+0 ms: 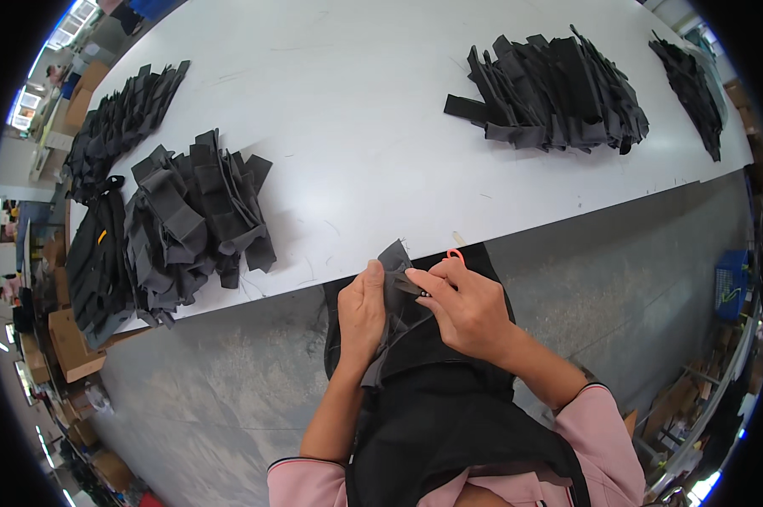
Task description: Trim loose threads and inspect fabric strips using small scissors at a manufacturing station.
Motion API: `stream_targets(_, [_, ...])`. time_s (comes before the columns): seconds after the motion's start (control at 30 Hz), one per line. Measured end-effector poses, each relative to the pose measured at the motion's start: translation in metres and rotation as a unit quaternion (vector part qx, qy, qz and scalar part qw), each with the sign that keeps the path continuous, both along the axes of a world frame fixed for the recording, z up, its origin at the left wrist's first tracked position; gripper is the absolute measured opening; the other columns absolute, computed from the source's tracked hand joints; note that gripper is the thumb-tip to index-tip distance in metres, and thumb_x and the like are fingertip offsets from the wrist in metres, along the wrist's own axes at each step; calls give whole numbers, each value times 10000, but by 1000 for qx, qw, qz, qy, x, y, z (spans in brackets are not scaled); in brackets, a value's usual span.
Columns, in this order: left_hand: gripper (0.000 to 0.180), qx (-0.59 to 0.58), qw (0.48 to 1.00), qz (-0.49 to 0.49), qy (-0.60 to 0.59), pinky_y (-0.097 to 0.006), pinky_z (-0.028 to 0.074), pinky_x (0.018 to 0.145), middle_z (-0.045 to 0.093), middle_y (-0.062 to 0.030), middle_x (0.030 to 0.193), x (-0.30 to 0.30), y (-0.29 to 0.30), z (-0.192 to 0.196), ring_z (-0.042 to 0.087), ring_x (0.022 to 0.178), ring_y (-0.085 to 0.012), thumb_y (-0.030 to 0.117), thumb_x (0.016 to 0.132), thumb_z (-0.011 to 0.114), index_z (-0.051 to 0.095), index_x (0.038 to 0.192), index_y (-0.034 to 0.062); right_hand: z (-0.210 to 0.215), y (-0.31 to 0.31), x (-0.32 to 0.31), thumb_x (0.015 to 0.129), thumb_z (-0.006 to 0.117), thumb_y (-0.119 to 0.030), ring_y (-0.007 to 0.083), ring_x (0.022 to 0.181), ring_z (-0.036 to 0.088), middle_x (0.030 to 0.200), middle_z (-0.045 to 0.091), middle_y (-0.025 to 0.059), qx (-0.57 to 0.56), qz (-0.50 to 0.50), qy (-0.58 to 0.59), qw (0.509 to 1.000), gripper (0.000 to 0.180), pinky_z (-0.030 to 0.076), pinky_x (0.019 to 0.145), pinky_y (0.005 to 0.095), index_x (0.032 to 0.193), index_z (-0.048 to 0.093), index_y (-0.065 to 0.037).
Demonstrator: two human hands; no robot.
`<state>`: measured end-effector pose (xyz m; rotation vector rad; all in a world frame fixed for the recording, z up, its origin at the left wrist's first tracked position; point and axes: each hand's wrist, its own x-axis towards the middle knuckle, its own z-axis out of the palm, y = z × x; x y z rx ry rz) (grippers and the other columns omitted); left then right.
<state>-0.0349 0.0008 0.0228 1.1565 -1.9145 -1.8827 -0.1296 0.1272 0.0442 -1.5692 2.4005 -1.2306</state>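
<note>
At the table's near edge, my left hand is closed on a dark grey fabric piece. The cloth hangs down past my palm over the black apron. My right hand is closed around small thread snips, whose metal part lies against the fabric close to my left thumb. An orange loop, seemingly the snips' finger ring, sticks up behind my right fingers. The blade tips are too small to make out clearly.
The white table carries a pile of dark fabric pieces at near left, another pile behind it, and a large stack at far right. Black garments lie at the left edge. A blue crate stands right.
</note>
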Motion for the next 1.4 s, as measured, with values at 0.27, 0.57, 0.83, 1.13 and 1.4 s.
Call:
stream_targets(0.27, [499,23,1000,-6,-4,-258,279,499,374,46,598,-2,2,6,317,598,-53,373,994,418,437,652,9,-10,3,5,693,676,35,217,602,565,820,554,77,-21,-19,3,1000,343,474,543,295,1027,637,-34])
stream_targets(0.57, [503,-7,1000,-9,-20,-269,286,492,362,30,571,0,-1,-3,315,583,-62,364,992,424,443,655,-9,-4,5,-3,705,685,-11,175,559,540,769,553,31,-40,-23,-32,998,307,420,472,284,1006,651,-58])
stream_targets(0.83, [477,-90,996,-2,-27,-313,304,481,334,-36,538,-4,3,0,311,550,-98,327,991,428,451,676,-30,-1,6,6,653,733,-40,183,576,555,804,552,54,7,-3,45,999,387,443,495,283,1028,637,-37])
stream_targets(1.13, [482,-155,987,-2,-33,-342,287,468,283,-91,535,-4,5,-3,285,523,-132,329,987,435,413,662,-26,-10,8,13,668,716,-21,192,581,561,791,549,47,42,-21,79,996,376,460,515,284,1034,632,-28])
stream_targets(1.4, [489,-128,991,-7,-39,-347,294,476,319,-90,521,-2,3,-3,288,525,-148,342,982,441,423,656,-21,-2,8,8,671,710,-14,241,657,611,821,575,86,13,-19,12,1000,383,501,569,299,1046,633,-48])
